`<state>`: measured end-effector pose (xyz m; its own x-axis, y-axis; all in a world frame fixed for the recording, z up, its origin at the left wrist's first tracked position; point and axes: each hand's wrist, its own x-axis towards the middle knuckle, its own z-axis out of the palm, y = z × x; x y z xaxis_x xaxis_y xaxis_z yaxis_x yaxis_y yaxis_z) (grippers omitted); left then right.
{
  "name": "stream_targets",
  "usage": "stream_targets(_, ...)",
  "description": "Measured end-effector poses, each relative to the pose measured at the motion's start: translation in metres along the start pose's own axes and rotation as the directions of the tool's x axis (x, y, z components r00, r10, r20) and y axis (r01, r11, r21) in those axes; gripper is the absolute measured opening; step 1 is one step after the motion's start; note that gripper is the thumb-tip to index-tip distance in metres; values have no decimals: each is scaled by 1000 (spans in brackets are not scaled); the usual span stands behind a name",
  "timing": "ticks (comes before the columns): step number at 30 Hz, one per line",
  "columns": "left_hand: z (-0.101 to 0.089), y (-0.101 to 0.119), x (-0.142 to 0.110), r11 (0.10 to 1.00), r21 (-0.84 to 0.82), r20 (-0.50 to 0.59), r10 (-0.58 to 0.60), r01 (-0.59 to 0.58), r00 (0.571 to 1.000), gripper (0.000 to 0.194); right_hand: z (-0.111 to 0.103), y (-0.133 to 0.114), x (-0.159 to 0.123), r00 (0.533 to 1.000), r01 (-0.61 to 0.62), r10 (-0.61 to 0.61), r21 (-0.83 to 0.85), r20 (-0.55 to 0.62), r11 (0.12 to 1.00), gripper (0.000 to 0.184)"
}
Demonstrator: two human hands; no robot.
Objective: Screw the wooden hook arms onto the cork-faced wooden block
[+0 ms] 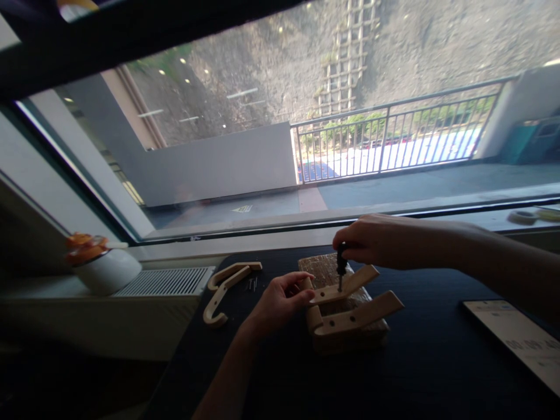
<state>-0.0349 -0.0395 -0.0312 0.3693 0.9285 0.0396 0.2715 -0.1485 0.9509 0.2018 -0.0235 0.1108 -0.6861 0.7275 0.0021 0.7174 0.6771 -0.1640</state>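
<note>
My right hand (361, 239) is closed around the dark handle of a screwdriver (342, 262), held upright. Its shaft reaches down to a hole in a pale wooden hook (328, 293) lying on a rough wooden block (319, 265). With fingers and thumb, my left hand (284, 296) grips the curled end of that same hook. A second wooden hook (363, 314) lies on the nearer part of the block, two dark spots showing along it. The screwdriver's tip is too small to make out.
Left of the block, two more wooden hooks (217, 300) lie on the dark table (280, 379) beside several small screws (252, 284). A phone (516, 338) lies at the right. A white pot with an orange top (107, 269) stands on the sill by the window.
</note>
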Motion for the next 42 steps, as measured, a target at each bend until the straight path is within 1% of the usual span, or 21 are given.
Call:
stream_targets(6, 0, 0, -1, 1000, -16, 10, -4, 5, 1000, 48, 1, 0, 1, 1000, -26, 26, -32, -2, 999, 24)
stream_targets(13, 0, -1, 0, 1000, -17, 0, 1, -1, 1000, 50, 4, -3, 2, 997, -50, 40, -153, -69, 987, 23)
stream_targets(15, 0, 0, 0, 1000, -19, 4, 2, -2, 1000, 51, 4, -5, 2, 997, -38, 29, -137, -69, 990, 22)
stream_targets(20, 0, 2, -1, 1000, -10, -6, 5, -5, 1000, 50, 3, -5, 0, 999, 39, -40, -50, -10, 998, 23)
stream_targets(24, 0, 2, -1, 1000, -17, 8, 2, -2, 1000, 50, 4, -2, 1, 999, 41, -42, -44, -17, 998, 23)
stream_targets(28, 0, 1, -1, 1000, -31, 0, -3, 3, 1000, 51, 4, -1, 3, 999, 43, -44, -51, -23, 998, 23)
stream_targets(33, 0, 4, -2, 999, -42, 10, 1, 0, 1000, 50, 1, -7, 3, 1000, -13, 12, -74, -20, 997, 26)
stream_targets(35, 0, 5, -2, 999, -43, 10, -1, 1, 1000, 50, 2, -9, 3, 999, -35, 31, -101, -41, 994, 27)
stream_targets(38, 0, 5, -2, 999, -41, 5, -4, 4, 1000, 49, 3, -10, 1, 997, -35, 26, -129, -71, 991, 27)
stream_targets(40, 0, 4, -2, 999, -32, 0, 1, -1, 1000, 49, 3, -10, 0, 999, -10, 5, -99, -53, 995, 26)
stream_targets(42, 0, 4, -2, 1000, -27, -2, 10, -10, 1000, 49, 2, -9, -1, 1000, 17, -17, -33, -8, 999, 25)
